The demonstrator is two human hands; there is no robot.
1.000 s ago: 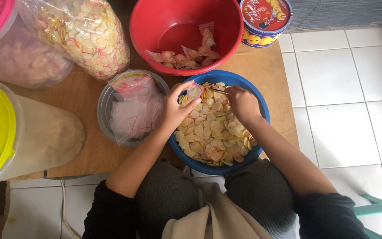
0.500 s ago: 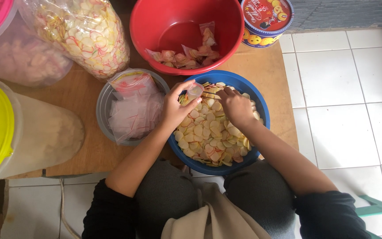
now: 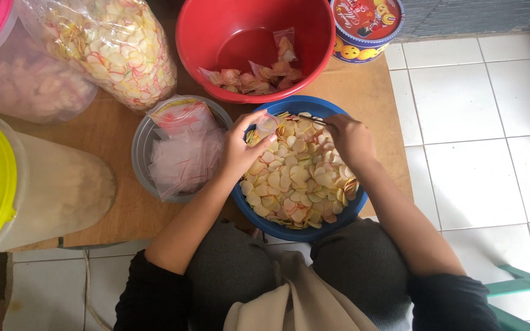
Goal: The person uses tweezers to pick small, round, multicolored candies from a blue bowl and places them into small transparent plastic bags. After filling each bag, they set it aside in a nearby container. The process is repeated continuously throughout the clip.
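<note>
Here, seen from my remote feed off the head camera, a seated person bends over a blue bowl [image 3: 338, 216] heaped with thin round crackers [image 3: 299, 178], pale yellow and pink. The left hand [image 3: 240, 150] pinches a small clear bag [image 3: 267, 124] by its mouth at the bowl's upper left rim, thumb and fingers pressed on the plastic. The right hand [image 3: 349, 138] is curled low over the crackers at the upper right, fingers drawn together; I cannot tell from this angle whether it already has crackers in it. By my reading the step in hand is filling one small bag. The next move, as I judge it, calls for keeping the bag's mouth wide and bringing a pinch of crackers across without spilling. Just left of the bowl a grey tub [image 3: 139, 159] holds a stack of empty bags [image 3: 185, 150]. Behind it, a red basin [image 3: 320, 49] holds several filled packets [image 3: 256, 76]. All rest on a wooden board [image 3: 363, 86] laid on white floor tiles [image 3: 480, 122]
</note>
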